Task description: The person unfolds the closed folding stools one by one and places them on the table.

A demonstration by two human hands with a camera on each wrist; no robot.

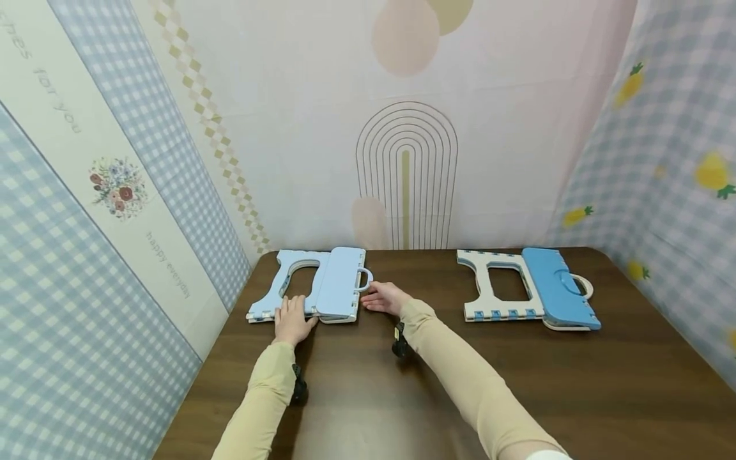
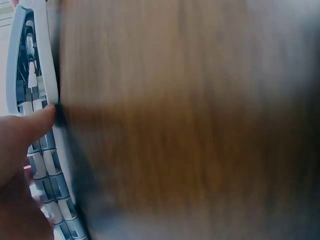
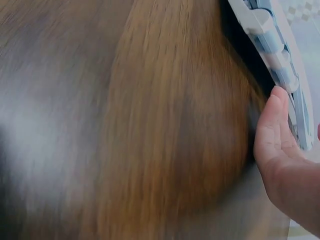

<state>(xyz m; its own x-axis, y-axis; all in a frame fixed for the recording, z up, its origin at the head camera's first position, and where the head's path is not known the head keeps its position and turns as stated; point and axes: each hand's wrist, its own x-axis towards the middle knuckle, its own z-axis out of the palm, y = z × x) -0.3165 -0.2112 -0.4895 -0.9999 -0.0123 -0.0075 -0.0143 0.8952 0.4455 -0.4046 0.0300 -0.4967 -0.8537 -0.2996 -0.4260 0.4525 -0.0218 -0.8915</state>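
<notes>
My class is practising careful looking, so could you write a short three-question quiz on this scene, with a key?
1. Count: how many hands touch the darker blue stool?
2. True or false: the left hand touches the pale stool.
3. Choose: which part of the pale stool is nearer the right hand? A) the handle B) the big opening

Key: 1. None. 2. True. 3. A.
</notes>
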